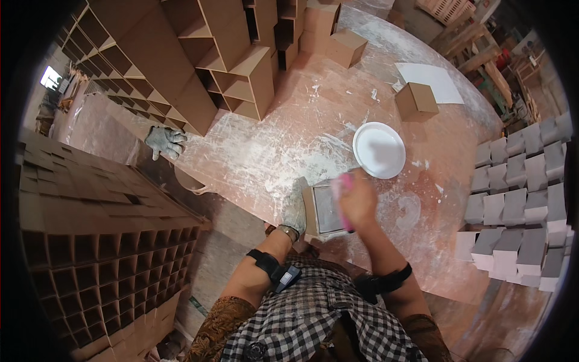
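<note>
My left hand [294,204], in a pale, dirty work glove, steadies a small brown cardboard box [311,211] by its left side at the table's near edge. The box's upper face has a whitish-grey panel [325,208] inside a brown border. My right hand [360,202] is bare and closed around a pink-handled tool [346,183] over the right part of that face. Motion blurs the tool, so its kind is unclear. Just beyond my right hand lies a round white dish [379,151], with a pale, shadowed inside.
Open-fronted cardboard boxes [241,78] rise in stacks at the far left of the white-smeared table [313,120]. Two closed boxes [416,101] [347,47] and a white sheet [431,81] lie farther back. Grey-and-white blocks [518,199] fill the right; a gridded stack [108,259] stands left. A glove [164,142] lies at the edge.
</note>
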Tool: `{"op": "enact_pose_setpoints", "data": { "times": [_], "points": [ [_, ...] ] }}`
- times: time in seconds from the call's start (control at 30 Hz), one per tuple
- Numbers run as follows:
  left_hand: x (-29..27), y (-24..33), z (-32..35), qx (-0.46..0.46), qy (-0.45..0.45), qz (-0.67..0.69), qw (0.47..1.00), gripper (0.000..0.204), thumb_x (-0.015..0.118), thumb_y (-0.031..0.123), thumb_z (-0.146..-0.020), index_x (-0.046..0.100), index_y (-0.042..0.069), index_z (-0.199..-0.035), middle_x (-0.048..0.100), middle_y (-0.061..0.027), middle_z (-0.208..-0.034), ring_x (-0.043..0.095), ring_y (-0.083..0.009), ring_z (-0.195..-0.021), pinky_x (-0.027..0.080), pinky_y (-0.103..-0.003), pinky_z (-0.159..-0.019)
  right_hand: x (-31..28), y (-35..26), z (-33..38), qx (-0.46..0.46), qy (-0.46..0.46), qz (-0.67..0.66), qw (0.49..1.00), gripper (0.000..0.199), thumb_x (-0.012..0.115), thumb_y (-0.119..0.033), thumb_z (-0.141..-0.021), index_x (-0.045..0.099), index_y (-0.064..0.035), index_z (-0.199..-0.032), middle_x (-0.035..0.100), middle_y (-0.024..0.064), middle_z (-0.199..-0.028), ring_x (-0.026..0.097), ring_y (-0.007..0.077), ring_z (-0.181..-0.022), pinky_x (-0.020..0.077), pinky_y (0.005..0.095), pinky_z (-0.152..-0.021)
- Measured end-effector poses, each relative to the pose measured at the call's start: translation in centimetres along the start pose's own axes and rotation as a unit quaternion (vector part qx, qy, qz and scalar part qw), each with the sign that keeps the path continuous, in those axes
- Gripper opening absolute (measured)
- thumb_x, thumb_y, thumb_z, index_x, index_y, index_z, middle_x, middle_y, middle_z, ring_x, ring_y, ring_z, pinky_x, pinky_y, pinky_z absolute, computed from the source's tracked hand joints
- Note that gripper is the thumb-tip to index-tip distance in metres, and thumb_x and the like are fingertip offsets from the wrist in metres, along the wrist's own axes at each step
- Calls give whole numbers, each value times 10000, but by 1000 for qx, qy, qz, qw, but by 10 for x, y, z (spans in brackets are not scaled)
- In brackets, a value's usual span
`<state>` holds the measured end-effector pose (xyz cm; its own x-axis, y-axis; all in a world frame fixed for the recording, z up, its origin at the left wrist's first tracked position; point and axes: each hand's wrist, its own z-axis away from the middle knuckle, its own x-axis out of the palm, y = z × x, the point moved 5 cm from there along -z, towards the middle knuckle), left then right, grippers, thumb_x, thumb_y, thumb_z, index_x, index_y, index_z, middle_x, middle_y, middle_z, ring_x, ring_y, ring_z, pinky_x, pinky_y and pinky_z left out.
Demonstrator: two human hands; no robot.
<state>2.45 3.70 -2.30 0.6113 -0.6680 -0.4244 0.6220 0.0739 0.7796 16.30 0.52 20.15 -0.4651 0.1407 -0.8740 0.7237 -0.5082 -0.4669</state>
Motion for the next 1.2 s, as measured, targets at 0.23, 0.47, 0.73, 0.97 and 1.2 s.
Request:
{"op": "enact_pose_setpoints", "data": {
  "times": [0.23,0.47,0.73,0.97,1.2],
  "points": [
    [-5,18,8,-24,-5,175,984,472,256,292,-991,236,71,-1407,359,-132,-1377,378,-216,-1223,305,-305,-1021,1,-7,-17,-34,11,-3,999,286,589,-200,-764,505,-15,-966,616,214,-828,613,373,-793,471,459,-699],
    [29,-42,-32,23,114,-479,870,538,408,236,-937,234,34,-1405,371,-166,-1378,471,-217,-1169,386,-335,-951,11,-37,3,-55,-48,-6,997,293,590,-196,-786,506,-19,-1004,618,229,-827,599,411,-801,464,463,-730],
    [4,1,-5,-24,-11,160,987,461,265,253,-986,242,77,-1411,344,-106,-1404,371,-223,-1254,322,-302,-1013,-1,-17,-17,-63,21,36,997,222,562,-167,-764,523,-34,-938,616,194,-800,606,368,-768,464,461,-664],
    [9,7,-3,-13,8,420,907,442,273,279,-986,311,76,-1377,420,-93,-1337,437,-206,-1175,376,-293,-955,22,-54,40,-375,-46,-1,926,300,589,-110,-702,558,-56,-995,603,157,-846,592,341,-772,477,413,-640],
    [7,17,-2,-44,-3,460,887,448,268,319,-987,366,70,-1347,482,-91,-1277,493,-197,-1103,420,-294,-901,-2,-8,70,-377,-206,-89,899,270,599,-127,-736,589,-72,-1000,620,140,-905,597,337,-808,491,378,-685]
  ]
}}
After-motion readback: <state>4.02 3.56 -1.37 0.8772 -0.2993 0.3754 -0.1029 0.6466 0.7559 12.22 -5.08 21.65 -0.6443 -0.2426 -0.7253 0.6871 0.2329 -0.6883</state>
